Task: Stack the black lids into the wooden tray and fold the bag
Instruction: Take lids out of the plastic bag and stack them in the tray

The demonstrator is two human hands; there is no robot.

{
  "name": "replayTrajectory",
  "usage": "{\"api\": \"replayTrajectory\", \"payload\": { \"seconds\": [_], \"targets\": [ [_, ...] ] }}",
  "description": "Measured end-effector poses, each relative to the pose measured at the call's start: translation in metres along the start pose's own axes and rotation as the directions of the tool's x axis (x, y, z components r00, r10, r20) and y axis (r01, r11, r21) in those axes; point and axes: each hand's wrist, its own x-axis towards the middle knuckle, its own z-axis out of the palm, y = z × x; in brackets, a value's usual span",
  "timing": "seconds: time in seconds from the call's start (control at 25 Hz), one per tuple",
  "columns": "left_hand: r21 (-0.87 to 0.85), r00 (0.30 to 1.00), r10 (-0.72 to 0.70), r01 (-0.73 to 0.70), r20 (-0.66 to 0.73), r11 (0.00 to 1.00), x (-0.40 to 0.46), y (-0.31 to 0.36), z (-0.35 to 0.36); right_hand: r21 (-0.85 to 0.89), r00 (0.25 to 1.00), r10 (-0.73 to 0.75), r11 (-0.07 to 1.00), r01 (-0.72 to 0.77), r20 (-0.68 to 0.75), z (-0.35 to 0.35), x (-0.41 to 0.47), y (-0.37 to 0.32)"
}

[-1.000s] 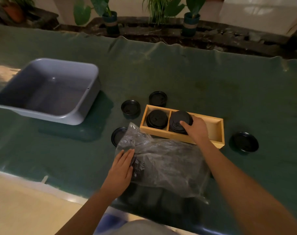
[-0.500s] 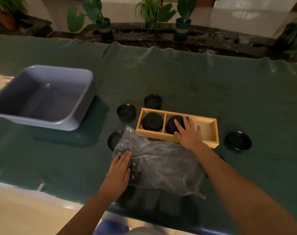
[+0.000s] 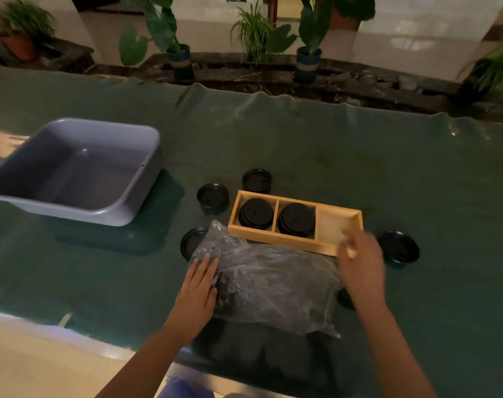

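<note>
The wooden tray has three compartments: black lids fill the left one, more lids the middle one, and the right one holds nothing. Loose black lids lie around it: one to the left, one behind, one half under the bag, one to the right. The crumpled clear plastic bag lies in front of the tray. My left hand rests flat on the bag's left end. My right hand, blurred and holding nothing, hovers over the bag's right end beside the tray's near right corner.
A grey plastic tub stands to the left on the green table cover. Potted plants line a ledge beyond the far edge. A dark object peeks from under the bag's right side.
My right hand has left the lids in the middle compartment and pulled back toward me and to the right, now over the bag's right end. My left hand has stayed on the bag.
</note>
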Motion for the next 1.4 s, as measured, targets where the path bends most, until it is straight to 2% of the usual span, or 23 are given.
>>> {"api": "replayTrajectory", "payload": {
  "seconds": [0.04,0.08,0.12,0.16,0.2,0.24,0.36,0.4,0.44,0.52,0.64,0.76,0.8,0.88,0.96,1.0,1.08,1.2,1.32,1.4],
  "targets": [
    [-0.018,1.000,-0.015,0.015,-0.007,1.000,0.000,0.002,-0.001,0.120,0.988,0.156,0.981,-0.154,-0.009,-0.018,-0.023,0.013],
    [-0.024,0.999,-0.030,0.030,-0.023,0.999,-0.001,0.003,-0.003,0.234,0.952,0.295,0.923,-0.307,0.083,-0.030,-0.042,0.023],
    [-0.028,0.997,-0.051,0.050,-0.051,0.998,-0.002,0.004,-0.005,0.336,0.893,0.361,0.834,-0.438,0.269,-0.035,-0.058,0.029],
    [-0.045,0.993,-0.080,0.077,-0.082,0.996,-0.004,0.005,-0.008,0.393,0.822,0.330,0.755,-0.525,0.465,-0.032,-0.068,0.031],
    [-0.090,0.987,-0.117,0.108,-0.106,0.990,-0.006,0.005,-0.010,0.393,0.748,0.254,0.724,-0.567,0.613,-0.025,-0.073,0.027],
    [-0.151,0.982,-0.156,0.138,-0.110,0.979,-0.008,0.004,-0.012,0.366,0.678,0.162,0.741,-0.563,0.717,-0.014,-0.072,0.019],
    [-0.303,0.979,-0.202,0.187,-0.019,0.934,-0.011,0.001,-0.014,0.299,0.408,-0.042,0.750,-0.590,0.912,0.023,-0.060,-0.015],
    [-0.354,0.977,-0.213,0.200,0.003,0.913,-0.010,0.001,-0.016,0.283,0.341,-0.084,0.757,-0.589,0.936,0.038,-0.055,-0.026],
    [-0.405,0.973,-0.229,0.213,0.008,0.889,-0.010,0.001,-0.017,0.269,0.320,-0.092,0.775,-0.571,0.943,0.052,-0.053,-0.038],
    [-0.452,0.963,-0.269,0.226,-0.032,0.863,-0.011,-0.001,-0.018,0.257,0.376,-0.038,0.792,-0.554,0.926,0.073,-0.053,-0.061],
    [-0.510,0.943,-0.326,0.247,-0.071,0.824,-0.009,-0.008,-0.022,0.323,0.445,0.009,0.675,-0.664,0.896,0.092,-0.059,-0.082],
    [-0.692,0.921,-0.386,0.313,0.052,0.651,-0.002,-0.014,-0.028,0.272,0.434,0.124,0.619,-0.736,0.893,0.097,-0.062,-0.087],
    [-0.692,0.915,-0.398,0.333,0.073,0.640,0.000,-0.015,-0.029,0.241,0.408,0.160,0.596,-0.766,0.899,0.097,-0.062,-0.088],
    [-0.621,0.899,-0.437,0.363,0.037,0.694,0.002,-0.015,-0.028,0.182,0.338,0.206,0.538,-0.823,0.918,0.097,-0.061,-0.090],
    [-0.451,0.894,-0.442,0.364,-0.078,0.815,0.003,-0.015,-0.026,0.168,0.315,0.221,0.505,-0.847,0.923,0.094,-0.060,-0.092],
    [-0.353,0.896,-0.428,0.365,-0.117,0.861,0.005,-0.015,-0.025,0.179,0.328,0.218,0.511,-0.841,0.919,0.095,-0.059,-0.092],
    [-0.312,0.888,-0.455,0.417,-0.060,0.854,0.007,-0.016,-0.026,0.192,0.372,0.244,0.543,-0.818,0.895,0.099,-0.057,-0.093],
    [-0.437,0.867,-0.490,0.475,0.087,0.764,0.007,-0.015,-0.026,0.191,0.476,0.329,0.624,-0.758,0.815,0.107,-0.055,-0.098],
    [-0.577,0.885,-0.456,0.419,0.089,0.701,0.005,-0.012,-0.026,0.208,0.559,0.279,0.727,-0.655,0.781,0.115,-0.053,-0.096],
    [-0.584,0.915,-0.394,0.368,0.088,0.724,0.003,-0.007,-0.027,0.109,0.579,0.283,0.828,-0.549,0.765,0.119,-0.052,-0.093]
  ]
}}
